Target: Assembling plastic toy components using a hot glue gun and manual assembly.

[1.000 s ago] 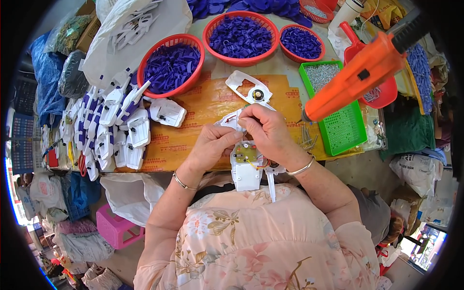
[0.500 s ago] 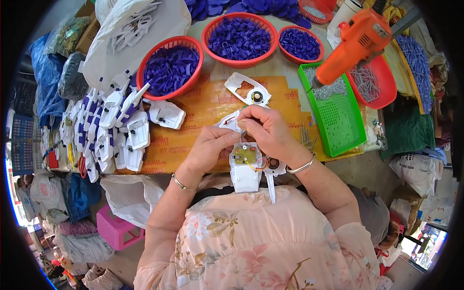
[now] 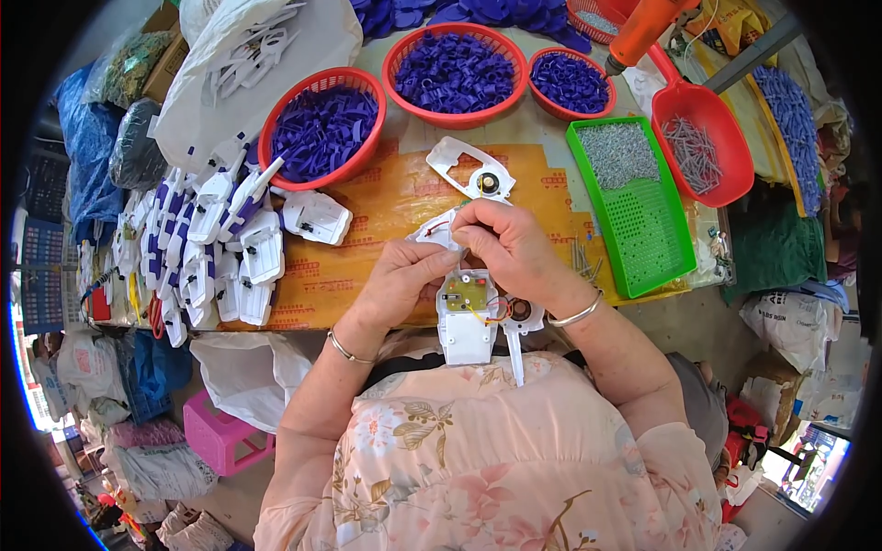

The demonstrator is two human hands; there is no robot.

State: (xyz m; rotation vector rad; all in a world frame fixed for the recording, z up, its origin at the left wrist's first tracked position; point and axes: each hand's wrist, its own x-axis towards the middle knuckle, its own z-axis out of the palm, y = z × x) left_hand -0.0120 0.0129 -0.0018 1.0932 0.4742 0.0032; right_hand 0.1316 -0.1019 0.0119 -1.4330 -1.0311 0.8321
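Note:
A white plastic housing with a green circuit board (image 3: 467,292) and thin red and yellow wires lies open at the table's front edge, against my clothing. Just above the board, my left hand (image 3: 411,278) and my right hand (image 3: 505,246) meet with fingertips pinched together. Whatever is between the fingertips is too small and covered to make out. Behind them a white shell part (image 3: 432,228) with a red wire is partly hidden by my hands. To the right of the board sits a white piece with a round dark centre (image 3: 520,311). Farther off lies another white shell (image 3: 470,169) with a round black part.
Red baskets (image 3: 390,87) of purple plastic parts stand at the back. On the right are a green tray (image 3: 684,250) of screws and a red scoop (image 3: 735,151) with metal pins. Above hangs an orange power screwdriver (image 3: 643,37). White-and-purple assemblies (image 3: 197,243) pile up at left.
The orange power screwdriver has swung up and away from over the green tray, uncovering the screws. My hands stay nearly where they were, still pinched together.

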